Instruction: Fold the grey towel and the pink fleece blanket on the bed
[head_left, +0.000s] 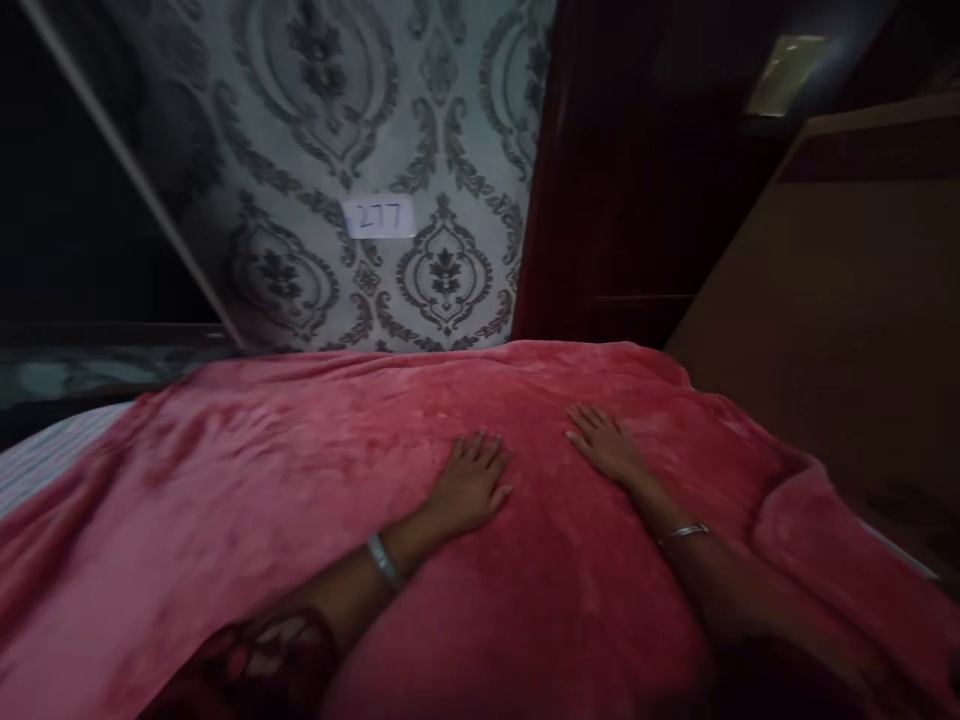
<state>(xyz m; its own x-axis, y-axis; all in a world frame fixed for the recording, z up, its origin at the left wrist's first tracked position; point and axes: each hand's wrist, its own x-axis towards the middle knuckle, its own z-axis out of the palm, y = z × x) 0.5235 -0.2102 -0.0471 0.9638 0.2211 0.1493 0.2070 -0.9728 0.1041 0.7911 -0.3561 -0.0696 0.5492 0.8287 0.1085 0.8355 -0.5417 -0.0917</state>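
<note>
A red fleece blanket (300, 470) is spread over a bed and fills the lower half of the view. My left hand (472, 485) lies flat on it near the middle, palm down, fingers apart. My right hand (604, 445) rests flat on the blanket a little further right and further away, fingers spread too. Each wrist wears a thin metal bangle. Neither hand holds anything. At the right the blanket is bunched into a fold (795, 510).
A striped sheet (45, 455) shows at the bed's left edge. Behind the bed is a patterned wall with a white label reading 277 (379, 217). A dark red wardrobe (615, 200) and a brown wooden panel (825, 320) stand at the right.
</note>
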